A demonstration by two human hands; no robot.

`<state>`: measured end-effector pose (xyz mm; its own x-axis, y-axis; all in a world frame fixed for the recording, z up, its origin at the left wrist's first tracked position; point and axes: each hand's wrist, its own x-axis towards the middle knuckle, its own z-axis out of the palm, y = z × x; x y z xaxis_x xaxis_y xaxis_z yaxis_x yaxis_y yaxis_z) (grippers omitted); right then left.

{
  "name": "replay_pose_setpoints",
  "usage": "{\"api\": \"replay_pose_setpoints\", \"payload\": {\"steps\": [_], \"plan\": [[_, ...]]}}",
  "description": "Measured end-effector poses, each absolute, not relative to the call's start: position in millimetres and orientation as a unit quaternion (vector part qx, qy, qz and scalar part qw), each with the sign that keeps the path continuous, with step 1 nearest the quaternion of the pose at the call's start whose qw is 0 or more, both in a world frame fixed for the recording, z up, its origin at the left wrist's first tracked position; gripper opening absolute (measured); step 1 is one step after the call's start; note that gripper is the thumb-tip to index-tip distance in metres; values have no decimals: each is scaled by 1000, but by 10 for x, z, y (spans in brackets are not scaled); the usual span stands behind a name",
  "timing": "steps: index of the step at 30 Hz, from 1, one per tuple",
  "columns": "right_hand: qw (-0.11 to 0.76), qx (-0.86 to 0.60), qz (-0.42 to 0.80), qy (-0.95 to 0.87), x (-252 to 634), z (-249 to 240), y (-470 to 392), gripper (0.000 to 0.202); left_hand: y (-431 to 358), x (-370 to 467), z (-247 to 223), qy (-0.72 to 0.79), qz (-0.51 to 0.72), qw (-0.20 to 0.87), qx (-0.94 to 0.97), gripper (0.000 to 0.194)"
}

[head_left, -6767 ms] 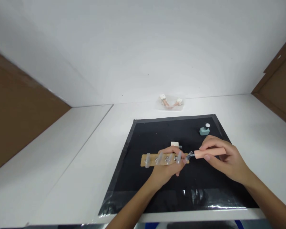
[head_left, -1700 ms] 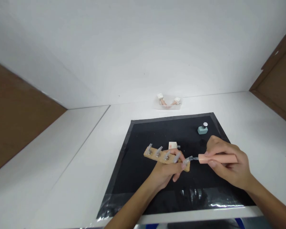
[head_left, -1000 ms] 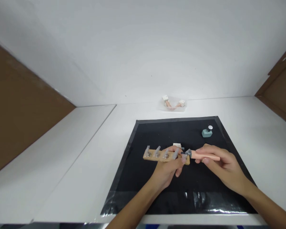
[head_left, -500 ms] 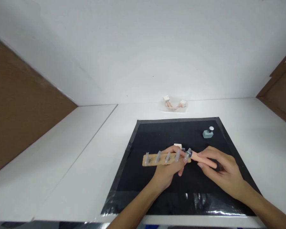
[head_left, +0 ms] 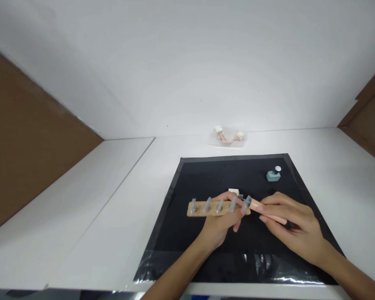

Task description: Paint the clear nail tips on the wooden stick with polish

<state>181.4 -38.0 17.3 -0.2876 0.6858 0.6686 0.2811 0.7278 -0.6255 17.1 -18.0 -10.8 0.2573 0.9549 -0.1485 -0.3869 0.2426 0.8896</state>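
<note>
Across the white surface (head_left: 112, 225) lies a black mat (head_left: 206, 175); over it, the left hand (head_left: 219, 225) clamps a wooden strip (head_left: 213, 208) bearing clear nail tips (head_left: 233, 204), while the right hand (head_left: 295, 218) pinches a peach handle (head_left: 255, 205), its end near the rightmost tip.

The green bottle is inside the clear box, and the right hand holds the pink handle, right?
Not quite: the green bottle is on the black mat, as the head view shows. The right hand does hold the pink handle.

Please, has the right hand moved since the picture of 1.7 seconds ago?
Yes. Judged against the black mat, the right hand has moved to the left, nearer to the wooden board.
</note>
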Motion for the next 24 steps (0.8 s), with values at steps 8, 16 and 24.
{"api": "replay_pose_setpoints", "payload": {"steps": [8, 16, 24], "plan": [[499, -312, 167, -791, 1812, 201, -389, 34, -167, 182, -84, 367, 488, 694, 382, 36], [565, -382, 235, -692, 1930, 186, -405, 24, -185, 163, -100, 346, 490, 701, 386, 35], [581, -397, 360, -613, 2003, 113, -414, 16, -216, 138, -179, 326, 465, 681, 462, 26]]}}
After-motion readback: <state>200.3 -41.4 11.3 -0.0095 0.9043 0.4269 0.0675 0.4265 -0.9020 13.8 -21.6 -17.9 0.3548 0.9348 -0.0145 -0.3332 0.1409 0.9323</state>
